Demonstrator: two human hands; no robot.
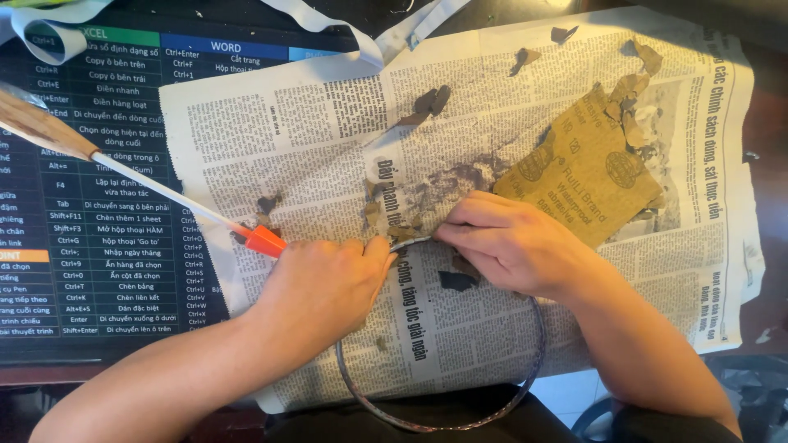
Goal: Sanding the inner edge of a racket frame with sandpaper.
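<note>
Newspaper (312, 131) covers your desk. Nearest you, a thin metal ring (525, 377) lies on it; your left hand (324, 287) and right hand (513, 242) each pinch its far rim. Beyond lie brown sandpaper (579, 168), torn scraps (431, 100) and an orange-tipped brush (164, 190).

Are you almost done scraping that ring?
Partly, it seems. Done: torn flakes already litter the newspaper. In hand: the left hand and right hand pinch the top of the metal ring, beside a sheet of sandpaper. Left: the ring's lower arc looks dull and patchy, so probably plenty remains.
</note>
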